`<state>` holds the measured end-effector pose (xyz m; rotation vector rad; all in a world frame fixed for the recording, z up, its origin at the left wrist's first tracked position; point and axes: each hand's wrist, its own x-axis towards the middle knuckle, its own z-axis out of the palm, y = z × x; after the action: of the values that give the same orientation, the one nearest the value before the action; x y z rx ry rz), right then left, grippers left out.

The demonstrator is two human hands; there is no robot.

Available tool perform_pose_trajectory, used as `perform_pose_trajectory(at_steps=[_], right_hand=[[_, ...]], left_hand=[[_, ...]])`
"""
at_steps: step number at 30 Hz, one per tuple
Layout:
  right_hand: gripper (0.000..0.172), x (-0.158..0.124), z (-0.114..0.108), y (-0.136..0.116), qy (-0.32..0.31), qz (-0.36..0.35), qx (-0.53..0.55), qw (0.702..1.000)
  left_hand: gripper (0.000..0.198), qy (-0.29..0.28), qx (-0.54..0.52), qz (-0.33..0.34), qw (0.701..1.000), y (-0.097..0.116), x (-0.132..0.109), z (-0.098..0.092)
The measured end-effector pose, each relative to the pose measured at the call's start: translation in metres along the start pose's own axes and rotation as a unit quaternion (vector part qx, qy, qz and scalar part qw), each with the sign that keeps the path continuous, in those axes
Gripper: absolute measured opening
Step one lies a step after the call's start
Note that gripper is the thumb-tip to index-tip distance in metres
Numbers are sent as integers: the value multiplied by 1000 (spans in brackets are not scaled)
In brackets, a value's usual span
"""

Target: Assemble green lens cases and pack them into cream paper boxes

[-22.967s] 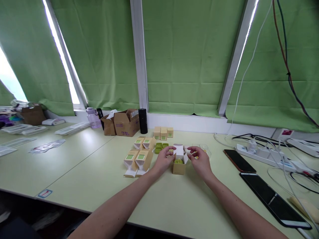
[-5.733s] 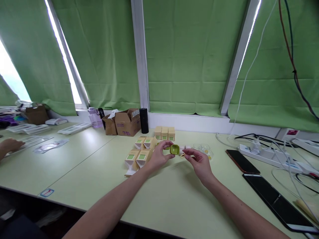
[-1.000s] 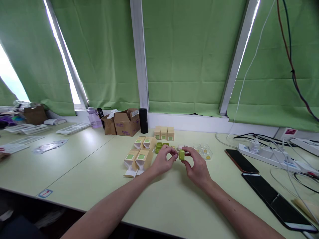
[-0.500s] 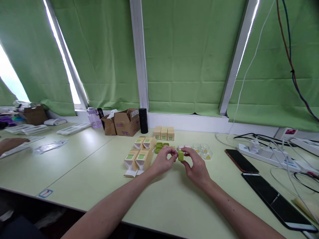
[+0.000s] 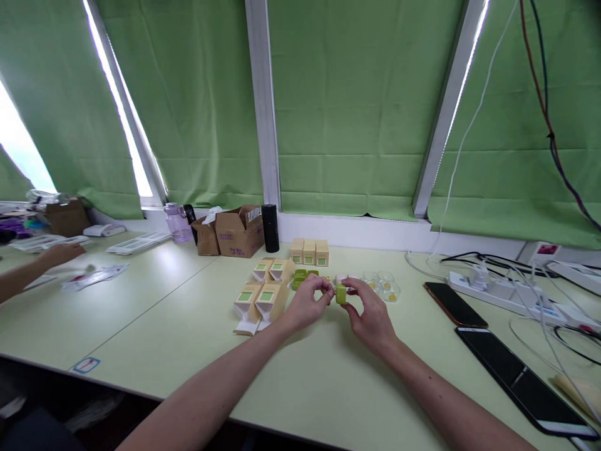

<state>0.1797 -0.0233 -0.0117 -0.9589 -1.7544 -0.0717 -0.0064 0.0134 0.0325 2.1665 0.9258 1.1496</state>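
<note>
A small green case [image 5: 340, 294] is pinched upright between the thumb and fingers of my right hand [image 5: 370, 313], above the table. Just left of it, my left hand [image 5: 310, 302] has its thumb and fingertips closed together close to the case; whatever they hold is too small to make out. Behind my left hand lie more green pieces [image 5: 299, 275], partly covered. A clear plastic tray [image 5: 392, 290] with round cups and small yellow bits stands behind my right hand. Left of my left hand are several open cartons [image 5: 267, 297] with green labels.
Three closed cartons [image 5: 308, 252] stand farther back. Cardboard boxes [image 5: 240, 233], a black cylinder [image 5: 270, 228] and a purple bottle [image 5: 177, 223] line the wall. To the right lie two phones [image 5: 455, 304] and a power strip [image 5: 498, 293] with cables. Another person's hand [image 5: 63, 253] is at the left.
My hands and the green case have hardly moved. At the far left, the other person's hand has reached farther right over the table.
</note>
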Motion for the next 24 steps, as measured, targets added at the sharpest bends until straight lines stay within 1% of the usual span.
perform_pose_trajectory(at_steps=[18,24], right_hand=[[41,1,-1,1,4,8,-3,1000],[40,1,-2,0,5,18,1,1000]], left_hand=[[22,5,-7,7,1000,-4,1,-3],[26,11,1,-8,1000,-4,2,-5]])
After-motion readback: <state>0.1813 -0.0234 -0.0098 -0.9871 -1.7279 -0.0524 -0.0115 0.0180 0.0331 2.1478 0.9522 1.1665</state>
